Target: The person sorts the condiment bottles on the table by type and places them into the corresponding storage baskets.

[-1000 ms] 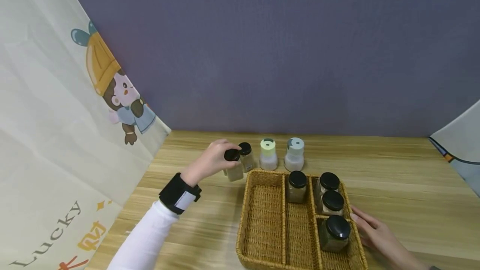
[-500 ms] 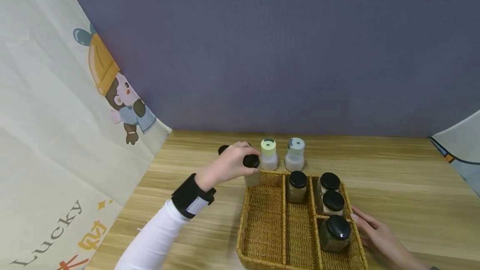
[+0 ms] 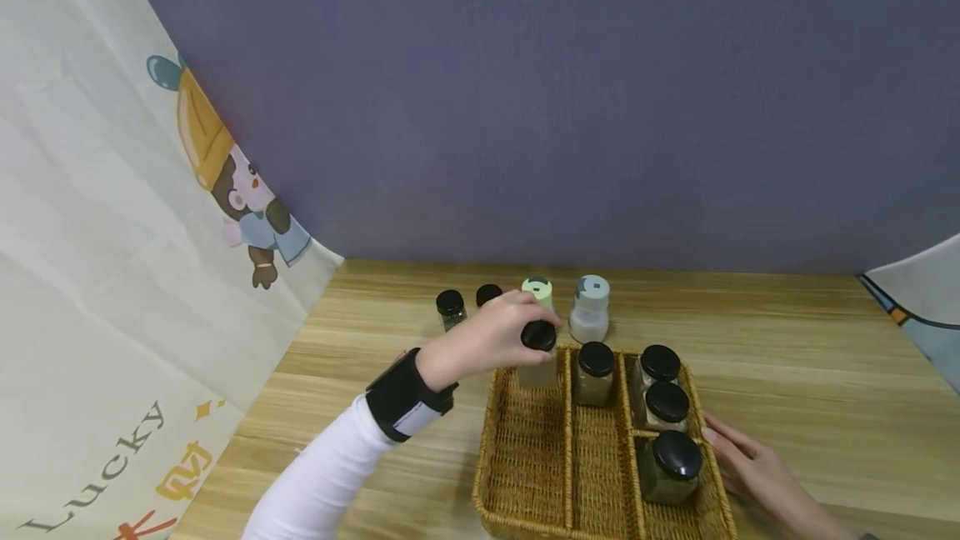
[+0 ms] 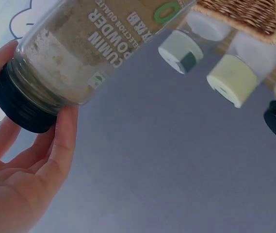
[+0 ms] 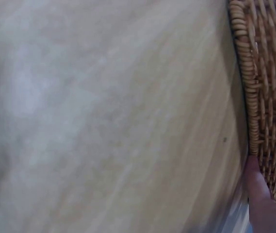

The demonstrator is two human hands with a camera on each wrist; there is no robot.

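My left hand [image 3: 480, 342] holds a cumin powder jar [image 4: 70, 63] by its black lid, fingertips and thumb around the lid. In the head view this jar hangs at the far end of the left compartment of a wicker basket [image 3: 486, 448]; whether it touches the bottom is hidden. My right hand [image 3: 757, 465] rests against the basket's right side, and a finger [image 5: 259, 189] touches the wicker wall in the right wrist view. Black-lidded jars stand in the basket: one jar [image 3: 595, 382] in the middle compartment, several on the right, including a larger jar [image 3: 670, 473] in front.
Behind the basket stand a yellow-capped shaker [image 3: 537, 290], partly hidden by my left hand, and a pale blue-capped shaker [image 3: 590, 311]. Two black-lidded jars, a left one [image 3: 451, 307] and a right one [image 3: 489, 294], are at the back left. A dark wall [image 3: 570, 107] rises behind the table.
My left hand has carried the cumin powder jar rightward from beside the back-left jars to over the basket's left compartment. The right hand has stayed against the basket.
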